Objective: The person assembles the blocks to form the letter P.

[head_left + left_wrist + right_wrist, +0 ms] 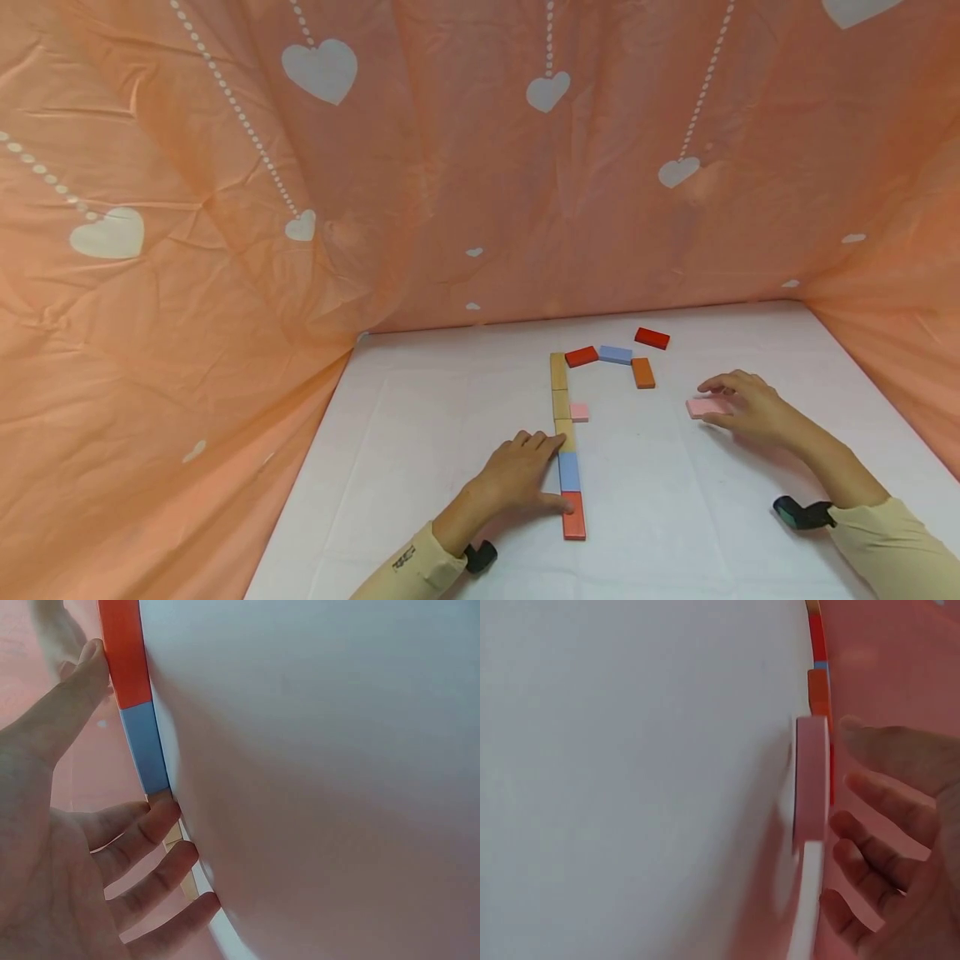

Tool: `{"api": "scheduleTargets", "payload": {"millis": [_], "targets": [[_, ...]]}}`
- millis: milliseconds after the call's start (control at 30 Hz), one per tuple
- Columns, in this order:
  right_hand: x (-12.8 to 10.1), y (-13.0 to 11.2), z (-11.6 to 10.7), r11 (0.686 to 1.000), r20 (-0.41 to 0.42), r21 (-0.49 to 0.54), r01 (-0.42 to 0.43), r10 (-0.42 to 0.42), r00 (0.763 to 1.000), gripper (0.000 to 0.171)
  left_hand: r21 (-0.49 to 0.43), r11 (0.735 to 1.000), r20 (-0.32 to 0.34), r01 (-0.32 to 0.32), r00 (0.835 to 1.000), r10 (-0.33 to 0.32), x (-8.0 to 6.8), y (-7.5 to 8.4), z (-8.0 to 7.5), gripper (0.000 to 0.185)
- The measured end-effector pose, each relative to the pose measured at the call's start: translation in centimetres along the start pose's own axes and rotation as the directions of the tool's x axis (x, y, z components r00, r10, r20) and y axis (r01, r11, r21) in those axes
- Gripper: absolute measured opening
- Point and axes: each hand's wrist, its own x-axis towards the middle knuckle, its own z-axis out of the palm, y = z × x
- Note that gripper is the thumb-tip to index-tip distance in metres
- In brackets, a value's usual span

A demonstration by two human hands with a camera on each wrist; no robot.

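Note:
A straight row of flat blocks runs away from the person: a red block nearest, a blue block, then several plain wooden blocks. My left hand lies along the left of this row, its thumb at the red block and index finger at the nearest wooden one. At the right, my right hand is spread around a pink block, thumb on the near side and fingers above. Space shows between the pink block and the fingers in the right wrist view.
A small pink block adjoins the row's right side. From its far end, a red block, a blue block and an orange block curve rightward. Another red block lies behind them. Patterned cloth hangs behind the white table.

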Motion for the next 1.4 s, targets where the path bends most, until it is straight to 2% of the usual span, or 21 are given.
{"api": "scheduleTargets", "payload": {"millis": [500,1067,1400], "targets": [[-0.1,1.4,-0.1,0.998,0.078,0.024,-0.061,0.059,0.995,0.042,-0.017,1.0,0.006,0.009,1.0,-0.009,0.0,-0.1,-0.1,0.105],[0.6,1.5,0.4,1.0,0.053,0.022,0.021,-0.022,0.998,0.034,-0.017,1.0,0.009,0.008,1.0,-0.008,0.0,-0.2,0.2,0.104],[2.1,-0.4,1.3,0.996,0.076,0.068,0.056,-0.061,0.995,0.034,-0.018,1.0,0.01,0.01,1.0,-0.01,0.1,-0.2,0.0,0.105]]}}
